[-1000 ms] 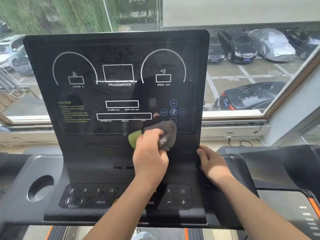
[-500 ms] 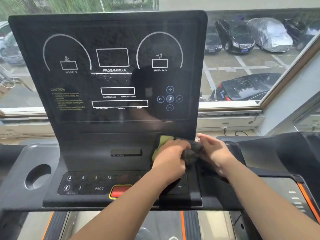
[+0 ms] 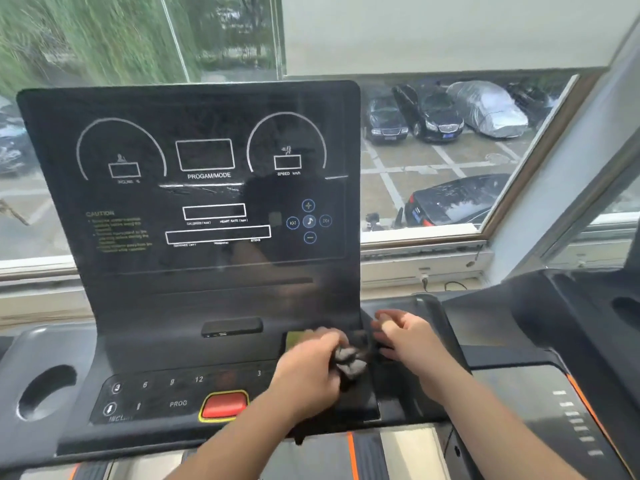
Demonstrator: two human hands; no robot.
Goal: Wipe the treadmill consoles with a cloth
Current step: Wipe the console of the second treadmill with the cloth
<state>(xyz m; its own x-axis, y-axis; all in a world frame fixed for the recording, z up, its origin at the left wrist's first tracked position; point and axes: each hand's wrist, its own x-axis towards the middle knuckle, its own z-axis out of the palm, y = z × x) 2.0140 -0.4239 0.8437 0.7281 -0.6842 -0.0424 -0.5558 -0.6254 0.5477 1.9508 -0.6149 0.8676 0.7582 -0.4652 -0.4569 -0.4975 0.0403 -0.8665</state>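
Head view.

A: What surface is under the hands?

B: A black treadmill console (image 3: 194,299). Its upright glossy panel is printed with white dials and boxes, and it bends forward into a flat key deck with numbers and a red button (image 3: 225,405) ringed in yellow. A round cup hole (image 3: 46,393) sits in the grey tray left of the keys.

A: And the cloth?

B: The cloth (image 3: 349,363) is bunched at the right end of the deck, at the foot of the panel. It is dark grey, with a yellow-green patch showing. The left hand (image 3: 308,372) grips it from above, fingers curled round the folds.

A: The right hand?

B: The right hand (image 3: 412,341) is just beside the cloth at the console's right edge, fingers loosely bent. Motion blur hides whether they touch or pinch it, so I cannot tell.

A: The room?

B: A wide window (image 3: 415,161) behind the console looks down on parked dark cars and a covered car (image 3: 491,109) under silver sheeting. A pale blind (image 3: 450,29) hangs across the upper right, and there is greenery at the upper left. Below runs a white sill with a plug (image 3: 425,276) and a cable. A second treadmill (image 3: 554,323) stands close on the right.
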